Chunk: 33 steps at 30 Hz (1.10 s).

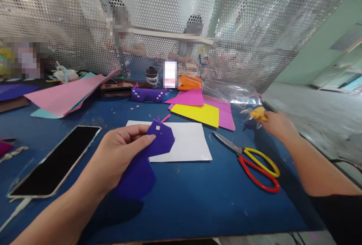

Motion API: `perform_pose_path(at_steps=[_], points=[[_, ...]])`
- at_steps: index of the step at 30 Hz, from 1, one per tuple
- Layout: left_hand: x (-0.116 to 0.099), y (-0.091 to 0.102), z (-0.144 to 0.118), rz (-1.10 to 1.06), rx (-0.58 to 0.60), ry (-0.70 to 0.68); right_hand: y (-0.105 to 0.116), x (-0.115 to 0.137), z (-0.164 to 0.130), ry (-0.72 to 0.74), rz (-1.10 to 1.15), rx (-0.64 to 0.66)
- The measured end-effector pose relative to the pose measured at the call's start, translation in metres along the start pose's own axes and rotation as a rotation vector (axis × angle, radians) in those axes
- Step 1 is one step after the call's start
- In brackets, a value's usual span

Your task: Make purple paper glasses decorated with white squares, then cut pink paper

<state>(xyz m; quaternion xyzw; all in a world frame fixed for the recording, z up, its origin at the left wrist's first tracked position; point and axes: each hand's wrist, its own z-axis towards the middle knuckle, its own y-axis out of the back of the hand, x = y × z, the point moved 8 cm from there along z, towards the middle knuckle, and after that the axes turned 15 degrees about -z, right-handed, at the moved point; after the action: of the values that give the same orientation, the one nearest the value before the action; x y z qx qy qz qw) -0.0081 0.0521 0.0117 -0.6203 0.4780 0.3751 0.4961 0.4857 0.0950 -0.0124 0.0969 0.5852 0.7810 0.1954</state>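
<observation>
From the head view, the left hand [118, 158] pinched a folded purple paper piece [158, 141] over the near edge of the white sheet [189, 143]. It looked light, floppy and easily creased, best held by its edge. Right of the sheet, beyond the scissors [254, 164], the right hand [278, 124] gripped a small yellow object [258, 113].

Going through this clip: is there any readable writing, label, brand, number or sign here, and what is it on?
None can be read.
The white label by the mesh screen is blurred out.
The phone screen is dark and blank.
The white sheet and the purple paper piece in the left hand carry no print.
The scissors show no visible brand.
</observation>
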Motion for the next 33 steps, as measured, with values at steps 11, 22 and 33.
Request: perform_pose_path(at_steps=[11, 22, 33], points=[[-0.009, 0.006, -0.004, -0.069, -0.088, -0.017, 0.094, 0.131, -0.086, 0.466, 0.173, -0.327], [-0.014, 0.013, 0.005, -0.136, -0.047, -0.077, 0.065, 0.301, -0.152, 1.203, 0.147, -0.317], [-0.011, 0.015, 0.008, -0.037, 0.018, -0.133, 0.062, 0.311, -0.157, 1.349, 0.045, -0.385]])
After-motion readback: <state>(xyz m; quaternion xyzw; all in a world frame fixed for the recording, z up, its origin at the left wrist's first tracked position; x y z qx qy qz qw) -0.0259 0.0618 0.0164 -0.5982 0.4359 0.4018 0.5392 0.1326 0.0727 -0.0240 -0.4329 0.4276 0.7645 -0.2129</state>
